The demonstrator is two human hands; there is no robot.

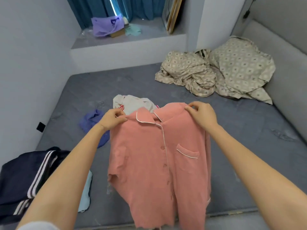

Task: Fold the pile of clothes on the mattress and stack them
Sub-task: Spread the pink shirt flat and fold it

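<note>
A pink button-up shirt (154, 163) with white piping and a chest pocket hangs in front of me, its front facing me. My left hand (112, 119) pinches its left shoulder and my right hand (201, 114) pinches its right shoulder. Behind the shirt on the grey mattress (240, 138) lie a white garment with red print (132, 103) and a crumpled blue garment (92, 121). At the lower left sits a folded dark navy garment with white stripes (25, 178), with a light blue piece (86, 195) beside it.
A crumpled beige patterned blanket (221, 70) lies at the mattress's far right corner. A raised ledge (127, 45) at the back holds a purple cloth (106, 26), a box and leaning frames (172, 14). Walls close in on the left and right.
</note>
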